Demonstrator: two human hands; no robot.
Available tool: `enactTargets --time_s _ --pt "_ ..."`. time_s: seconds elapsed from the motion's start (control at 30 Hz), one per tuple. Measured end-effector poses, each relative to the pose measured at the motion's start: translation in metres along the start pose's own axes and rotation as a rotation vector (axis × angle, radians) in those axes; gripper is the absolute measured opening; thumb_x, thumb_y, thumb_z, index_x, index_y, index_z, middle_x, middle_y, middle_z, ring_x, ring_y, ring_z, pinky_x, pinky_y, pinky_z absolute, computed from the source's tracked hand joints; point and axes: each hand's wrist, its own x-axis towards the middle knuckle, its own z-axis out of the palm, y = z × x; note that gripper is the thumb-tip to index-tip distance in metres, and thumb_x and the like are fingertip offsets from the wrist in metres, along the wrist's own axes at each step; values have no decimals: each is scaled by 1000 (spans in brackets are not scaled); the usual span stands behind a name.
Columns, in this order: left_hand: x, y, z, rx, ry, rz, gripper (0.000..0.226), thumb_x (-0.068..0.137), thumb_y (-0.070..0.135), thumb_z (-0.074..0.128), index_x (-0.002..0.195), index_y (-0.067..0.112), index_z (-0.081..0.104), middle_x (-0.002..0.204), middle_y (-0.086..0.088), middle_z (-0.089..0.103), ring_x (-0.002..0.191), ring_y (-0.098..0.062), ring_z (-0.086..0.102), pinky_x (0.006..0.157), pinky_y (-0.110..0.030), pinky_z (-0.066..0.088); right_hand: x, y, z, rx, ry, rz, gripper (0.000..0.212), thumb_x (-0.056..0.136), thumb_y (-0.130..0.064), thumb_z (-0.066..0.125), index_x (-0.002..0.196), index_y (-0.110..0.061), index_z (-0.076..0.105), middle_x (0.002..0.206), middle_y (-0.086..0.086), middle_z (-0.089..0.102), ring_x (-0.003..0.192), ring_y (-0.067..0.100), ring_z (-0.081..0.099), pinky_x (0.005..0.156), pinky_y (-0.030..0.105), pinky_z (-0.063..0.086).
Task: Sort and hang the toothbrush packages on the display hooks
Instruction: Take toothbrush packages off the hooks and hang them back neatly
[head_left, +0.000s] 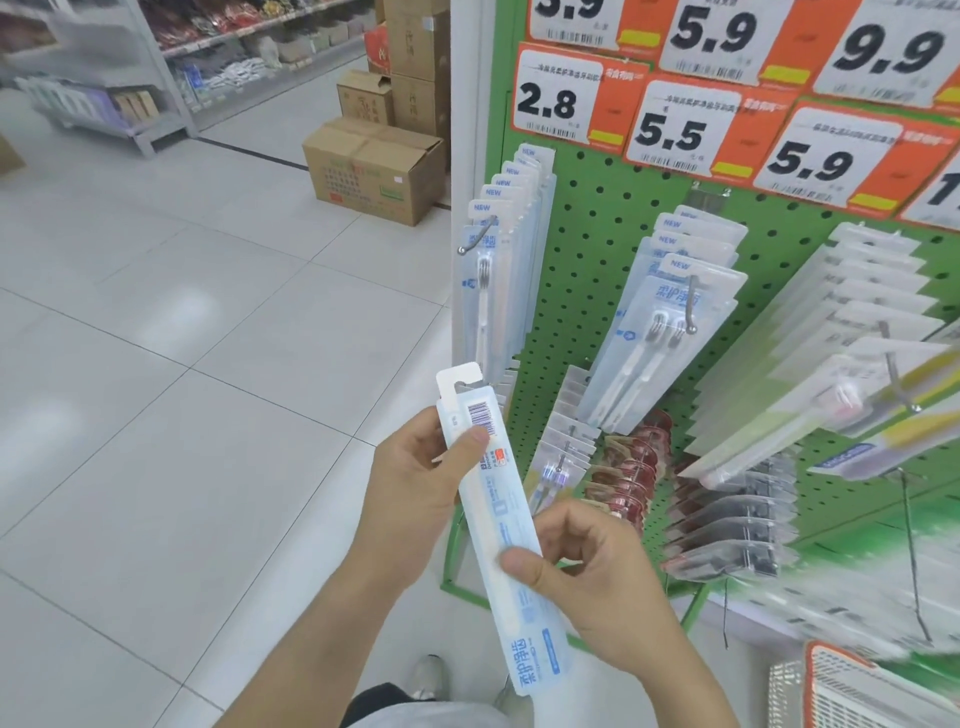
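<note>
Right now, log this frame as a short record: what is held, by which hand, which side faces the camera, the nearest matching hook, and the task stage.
held item: toothbrush package, single, light blue
left hand: grips the upper part, thumb by the barcode
right hand: pinches the lower part
side facing camera: back, barcode up
hang hole: at top, free of any hook
likely matching hook: left hook on the green pegboard, similar narrow packs
stage: not yet hung

Glossy clear plastic toothbrush package (493, 499), shiny metal hooks (475, 236), painted green metal pegboard (597, 249), brown cardboard boxes (371, 166), polished floor tiles (182, 312)
</note>
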Motion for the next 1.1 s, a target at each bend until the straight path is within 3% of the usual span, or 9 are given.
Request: enactTargets --time_s 0.17,0.27,0.4,0.57,0.63,0.7,0.73,0.93,1.1 --pt "7 -7 -3 -45 76 -30 15 95 21 66 99 8 72 102 -28 70 88 -43 68 78 -55 57 0 -2 -10 11 -97 44 25 71 -32 89 92 -27 78 88 7 74 72 19 64 63 40 54" --pt "12 -13 -5 -103 131 -83 17 97 23 64 100 9 73 106 -30 70 96 -50 68 86 -61 55 1 -2 -18 31 -172 83 32 75 -31 88 105 -29 78 99 5 74 78 30 71 78 56 58" --pt "15 -20 -2 -72 36 -67 28 91 31 65 109 9 71 105 -22 73 101 -45 69 87 -55 59 3 1 -22 61 -74 81 36 73 -36 89 106 -24 80 103 10 75 80 41 73 79 69 54" --pt "15 -25 5 -23 -65 -40 25 90 14 71 115 15 67 99 -17 76 95 -44 71 86 -56 59 4 -1 -22 60 -35 68 27 80 -19 80 106 -26 79 101 7 76 78 31 73 79 64 56" --pt "19 -25 2 -78 -45 -48 24 91 12 70 116 12 68 103 -23 74 98 -50 69 87 -58 58 2 -5 -25 18 -100 83 35 83 -12 81 113 -27 75 105 3 76 75 27 73 73 52 61" --pt "23 -24 -1 -139 -2 -62 24 93 10 68 116 9 68 105 -25 73 100 -50 68 84 -52 60 -1 -7 -28 -19 -183 139 45 85 -2 79 122 -25 68 103 2 77 69 22 73 60 35 60" --pt "24 -24 -2 -163 10 -67 24 93 10 67 117 8 67 104 -23 74 100 -48 69 81 -48 60 -3 -7 -29 -13 -197 165 47 85 1 77 123 -22 66 101 3 78 69 23 74 56 34 60" --pt "16 -27 7 -165 -58 -13 43 85 17 70 127 14 60 108 -20 75 97 -36 73 81 -44 61 0 -7 -30 128 -136 157 45 79 -2 80 121 -13 67 96 19 77 69 35 72 53 40 60" --pt "14 -26 4 -197 -18 -20 44 82 18 70 125 14 63 101 -21 76 88 -34 74 70 -40 61 3 -7 -39 220 -298 143 47 86 -5 72 131 -17 65 107 21 74 77 33 72 61 41 62"
